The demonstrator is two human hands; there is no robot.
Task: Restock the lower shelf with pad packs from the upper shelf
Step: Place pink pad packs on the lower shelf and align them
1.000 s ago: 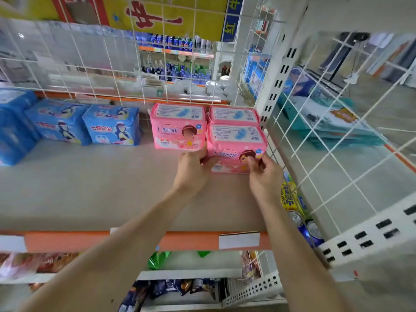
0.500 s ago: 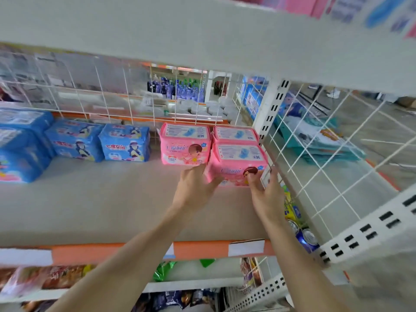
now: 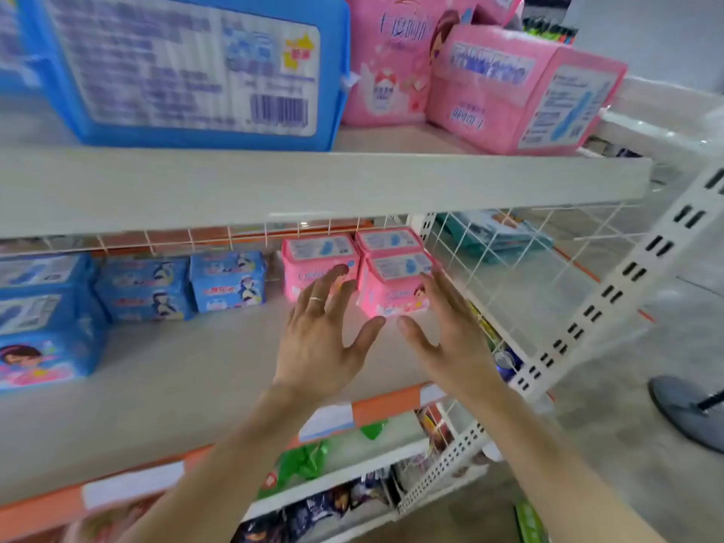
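Risk: the tilted pink pack [image 3: 525, 92] at the right end of the upper shelf [image 3: 313, 182] sits close to the edge, so a sloppy grab could knock it to the floor. On the lower shelf [image 3: 188, 370], a bump could topple the near pink pack [image 3: 393, 291] at the right. Both the left hand [image 3: 325, 342] and right hand [image 3: 450, 342] are empty, fingers [image 3: 318, 297] spread wide, flanking that pack. Can't tell if they touch it.

Shop: gondola shelving [image 3: 313, 182], stocked pad packs [image 3: 521, 88], price-label strips [image 3: 386, 409], snack packets [image 3: 333, 503] below.
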